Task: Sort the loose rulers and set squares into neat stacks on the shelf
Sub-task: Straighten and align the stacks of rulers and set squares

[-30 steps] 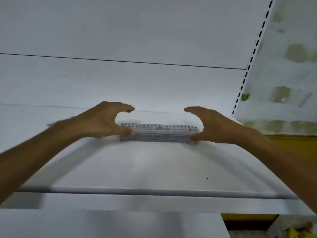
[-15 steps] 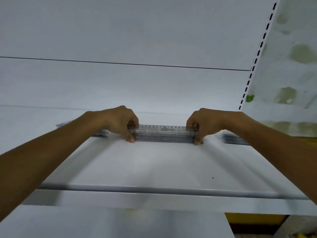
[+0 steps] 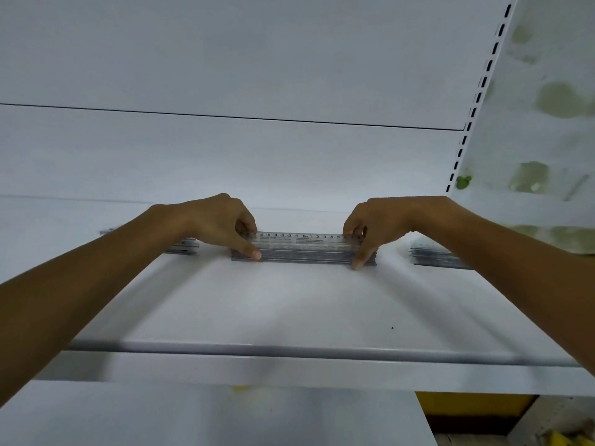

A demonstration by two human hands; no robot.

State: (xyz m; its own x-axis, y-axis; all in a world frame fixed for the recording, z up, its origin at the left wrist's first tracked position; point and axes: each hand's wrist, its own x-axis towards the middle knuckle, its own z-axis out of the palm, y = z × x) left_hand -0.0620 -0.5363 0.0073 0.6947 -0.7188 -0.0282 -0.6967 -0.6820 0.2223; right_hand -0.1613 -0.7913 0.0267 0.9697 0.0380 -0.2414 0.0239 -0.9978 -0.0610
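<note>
A wide white metal shelf (image 3: 289,310) fills the view, with a pale back panel (image 3: 225,156) behind it and a slotted upright (image 3: 473,104) at the far right. Two bare forearms reach in from the near corners. The left hand (image 3: 212,223) and right hand (image 3: 383,223) meet a stack of clear plastic rulers (image 3: 302,249) lying flat at the far middle of the shelf, long edge facing the viewer. Each grip is clamped on one end of the stack, thumb against the near edge, fingers curled over the top. A second stack of rulers (image 3: 434,254) lies to the right, partly hidden by the right arm, and a third stack (image 3: 183,246) peeks out at the left behind the left wrist. The rulers look light, stiff and smooth, likely to slide over one another, so squeezing both ends and squaring the edges seems the surest hold
</note>
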